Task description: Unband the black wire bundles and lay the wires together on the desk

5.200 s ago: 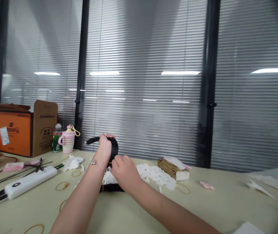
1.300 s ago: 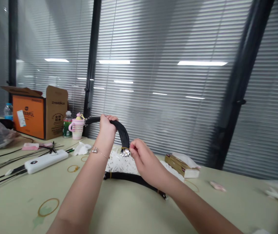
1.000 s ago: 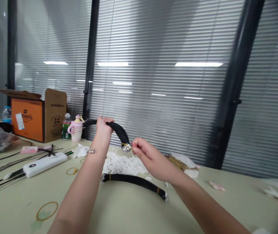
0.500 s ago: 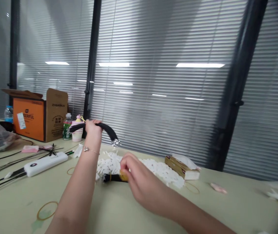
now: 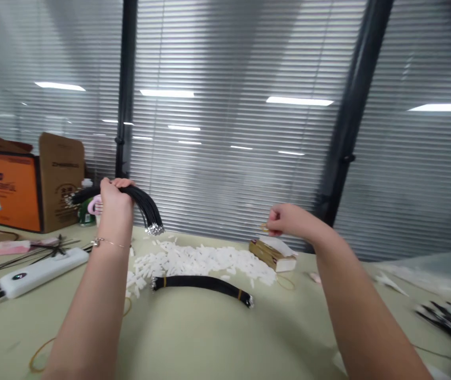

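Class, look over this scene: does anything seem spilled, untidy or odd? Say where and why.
Small white oblong pieces lie strewn in a loose heap behind the banded black wire bundle, perhaps spilled. The held black wire bundle, in the left hand, shows no band near its silver-tipped lower end, and its strands splay slightly.

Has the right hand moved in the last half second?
Yes: the right hand moved up and rightward, from the lying black bundle to above the tissue box in the picture.

A silver-tipped black bundle (image 5: pixel 146 203) arches through left hand (image 5: pixel 116 194).
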Tool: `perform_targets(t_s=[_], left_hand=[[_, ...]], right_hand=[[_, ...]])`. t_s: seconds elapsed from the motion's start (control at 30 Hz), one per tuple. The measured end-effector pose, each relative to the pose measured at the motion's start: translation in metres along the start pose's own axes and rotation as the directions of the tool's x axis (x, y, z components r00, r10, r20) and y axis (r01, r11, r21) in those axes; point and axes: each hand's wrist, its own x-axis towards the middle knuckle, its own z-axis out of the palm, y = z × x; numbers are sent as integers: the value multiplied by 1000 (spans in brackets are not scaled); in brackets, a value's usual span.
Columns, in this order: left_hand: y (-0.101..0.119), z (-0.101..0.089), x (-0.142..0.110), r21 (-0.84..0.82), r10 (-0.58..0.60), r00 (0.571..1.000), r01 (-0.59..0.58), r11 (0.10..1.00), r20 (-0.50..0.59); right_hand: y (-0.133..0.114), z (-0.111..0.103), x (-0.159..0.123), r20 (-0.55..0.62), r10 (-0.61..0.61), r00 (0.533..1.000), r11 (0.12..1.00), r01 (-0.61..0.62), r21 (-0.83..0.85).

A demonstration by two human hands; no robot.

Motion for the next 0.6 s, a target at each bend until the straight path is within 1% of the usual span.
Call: perform_targets(t_s=[0.07, 0.17, 0.23, 0.3, 0.4, 0.47, 0.53, 0.6], left_hand=[[-11, 9, -8, -49, -38, 999, 37, 998, -12], [-27, 24, -28, -73, -111, 994, 113, 991, 21], [-36, 35, -45, -59, -177, 984, 179, 982, 37], [-43, 46, -61, -43, -224, 973, 227, 973, 53], [-51, 57, -79, -18, -272, 960, 273, 962, 68], [-55, 60, -84, -4, -286, 956, 286, 958, 65], [-60, 61, -86, 10, -275, 960, 275, 961, 53], [-68, 59, -88, 30, -249, 968, 248, 968, 34]], right_hand=[[30, -8, 9, 27, 109, 994, 994, -109, -4], [68, -10, 19, 48, 226, 973, 974, -228, 18], [84, -9, 24, 39, 264, 964, 963, -266, 36], [92, -12, 26, 10, 272, 962, 960, -272, 62], [89, -19, 24, -82, 241, 967, 965, -230, 126], [77, -23, 20, -159, 187, 969, 970, -157, 187], [56, -23, 11, -227, 95, 969, 964, -33, 263], [26, -16, -2, -271, -42, 962, 926, 140, 352]])
